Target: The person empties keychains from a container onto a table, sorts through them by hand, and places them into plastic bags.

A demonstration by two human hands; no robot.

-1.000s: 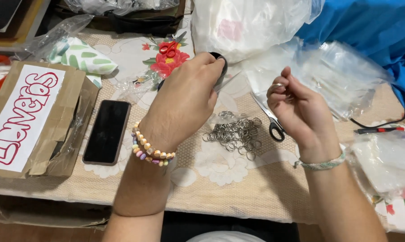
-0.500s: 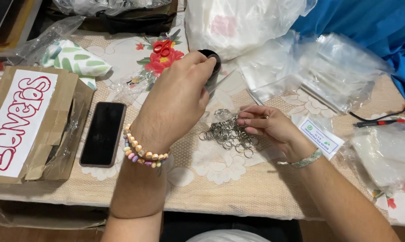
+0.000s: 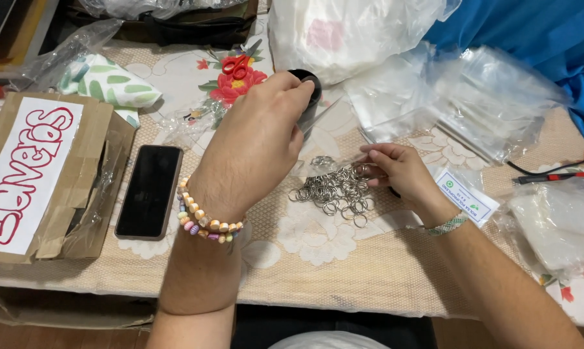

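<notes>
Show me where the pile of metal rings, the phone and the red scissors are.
pile of metal rings (image 3: pixel 336 192), head view, middle of the heap.
phone (image 3: pixel 150 190), head view, centre of its dark screen.
red scissors (image 3: pixel 236 64), head view, on the handles.

- We've got a heap of shiny metal split rings (image 3: pixel 336 191), smooth and silvery, catching the light.
- The tablecloth (image 3: pixel 344 265) looks like matt woven cloth, beige with a lacy texture and printed flowers.
- The phone (image 3: pixel 149 190) has a glossy black glass face and a smooth brownish case.
- The box (image 3: pixel 79 187) is rough brown cardboard with a matt white paper label and some clear film hanging off it.
- The bags (image 3: pixel 473 97) are thin clear plastic, crinkly and glossy.
- The bracelet (image 3: pixel 208 223) on our left wrist looks like smooth pastel beads; the right one (image 3: pixel 448 224) looks woven.
</notes>
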